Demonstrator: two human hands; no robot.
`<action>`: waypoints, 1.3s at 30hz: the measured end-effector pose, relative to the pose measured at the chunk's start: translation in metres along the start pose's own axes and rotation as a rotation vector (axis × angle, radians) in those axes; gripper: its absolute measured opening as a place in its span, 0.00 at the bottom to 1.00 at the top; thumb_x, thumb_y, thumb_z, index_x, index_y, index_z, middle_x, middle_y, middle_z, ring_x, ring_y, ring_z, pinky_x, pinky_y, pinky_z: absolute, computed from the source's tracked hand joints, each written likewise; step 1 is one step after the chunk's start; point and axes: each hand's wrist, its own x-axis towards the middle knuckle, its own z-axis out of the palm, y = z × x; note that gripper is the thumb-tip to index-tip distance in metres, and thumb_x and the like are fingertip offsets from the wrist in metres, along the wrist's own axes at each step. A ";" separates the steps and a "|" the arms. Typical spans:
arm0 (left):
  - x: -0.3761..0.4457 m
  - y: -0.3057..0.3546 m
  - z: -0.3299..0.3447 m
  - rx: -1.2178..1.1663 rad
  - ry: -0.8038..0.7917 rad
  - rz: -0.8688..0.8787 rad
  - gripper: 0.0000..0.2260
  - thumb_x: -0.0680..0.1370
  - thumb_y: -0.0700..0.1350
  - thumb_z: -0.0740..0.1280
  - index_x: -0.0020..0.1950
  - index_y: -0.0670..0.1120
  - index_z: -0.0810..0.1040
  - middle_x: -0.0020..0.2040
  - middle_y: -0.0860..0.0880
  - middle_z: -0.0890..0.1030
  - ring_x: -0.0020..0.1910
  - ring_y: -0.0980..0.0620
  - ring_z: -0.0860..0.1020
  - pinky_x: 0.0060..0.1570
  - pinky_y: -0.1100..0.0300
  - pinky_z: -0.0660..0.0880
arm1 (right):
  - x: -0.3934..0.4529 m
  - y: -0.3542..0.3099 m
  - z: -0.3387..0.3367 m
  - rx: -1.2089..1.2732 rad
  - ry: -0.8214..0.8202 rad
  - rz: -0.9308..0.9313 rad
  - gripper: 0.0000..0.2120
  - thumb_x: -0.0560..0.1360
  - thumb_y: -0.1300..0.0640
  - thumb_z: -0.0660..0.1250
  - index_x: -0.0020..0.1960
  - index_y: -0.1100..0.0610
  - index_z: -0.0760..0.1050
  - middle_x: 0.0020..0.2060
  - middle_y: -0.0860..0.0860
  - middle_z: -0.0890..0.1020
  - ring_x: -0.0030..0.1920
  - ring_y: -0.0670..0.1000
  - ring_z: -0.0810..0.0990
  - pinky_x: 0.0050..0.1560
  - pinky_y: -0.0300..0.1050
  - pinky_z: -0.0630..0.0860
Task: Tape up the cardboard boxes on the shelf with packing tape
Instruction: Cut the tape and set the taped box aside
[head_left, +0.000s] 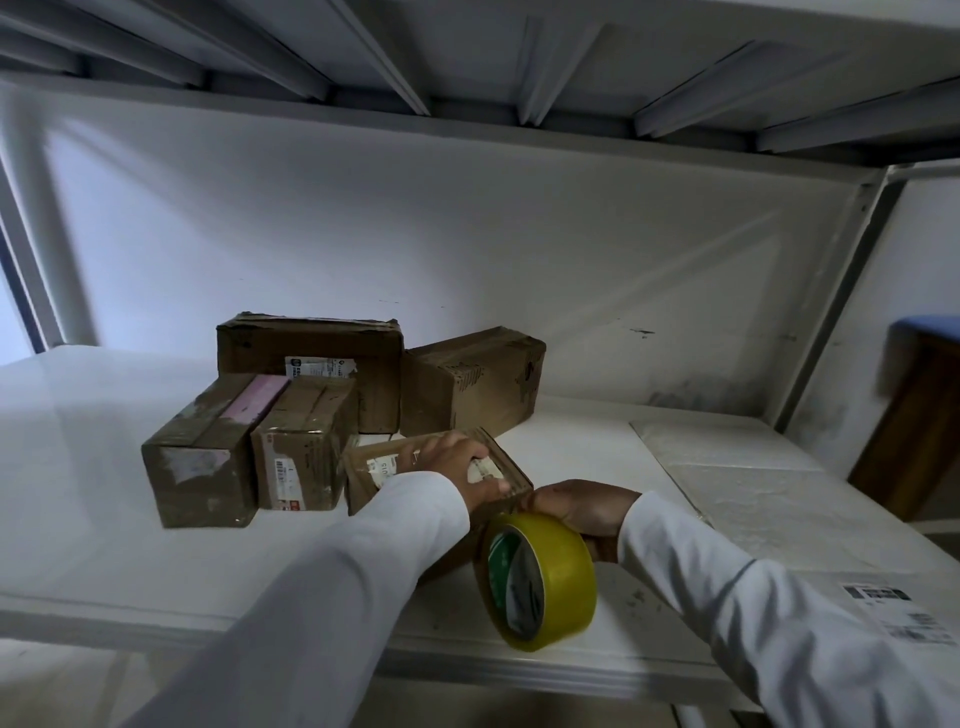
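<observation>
A small cardboard box (363, 475) sits near the front of the white shelf (93, 519). My left hand (457, 462) lies on its top, fingers spread across the lid and thumb at its near edge. Just right of the box, my right hand (584, 506) grips a yellow roll of packing tape (545, 577), which stands on edge in front of the box's near corner. Whether a strip runs from the roll to the box is hidden by my hands. Several more cardboard boxes stand behind, among them one with a pink label (208, 447) and a larger one (467, 382).
A tall box (304, 441) stands between the pink-labelled box and the small one; another big box (311, 353) is against the back wall. White foam sheets (753, 467) and a printed label (893, 608) lie at right. A shelf deck hangs overhead.
</observation>
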 end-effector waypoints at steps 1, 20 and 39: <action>0.000 0.000 0.000 -0.001 -0.002 -0.001 0.20 0.77 0.58 0.64 0.67 0.54 0.68 0.71 0.52 0.65 0.72 0.49 0.60 0.73 0.50 0.48 | 0.000 0.001 0.000 0.000 -0.002 0.006 0.12 0.78 0.50 0.62 0.57 0.56 0.74 0.45 0.54 0.81 0.42 0.51 0.81 0.46 0.43 0.79; -0.001 -0.004 -0.007 -0.038 -0.051 0.029 0.23 0.76 0.61 0.63 0.69 0.54 0.68 0.72 0.52 0.64 0.72 0.50 0.59 0.73 0.48 0.50 | -0.009 0.000 0.004 0.041 -0.024 0.025 0.09 0.79 0.51 0.61 0.54 0.56 0.71 0.32 0.50 0.74 0.28 0.43 0.73 0.28 0.33 0.74; -0.006 -0.003 -0.015 0.036 -0.230 0.075 0.37 0.69 0.67 0.67 0.74 0.55 0.61 0.75 0.53 0.57 0.75 0.49 0.52 0.73 0.43 0.39 | 0.039 0.072 -0.089 -0.989 0.521 0.007 0.22 0.76 0.56 0.64 0.69 0.52 0.68 0.68 0.49 0.68 0.68 0.52 0.69 0.64 0.41 0.67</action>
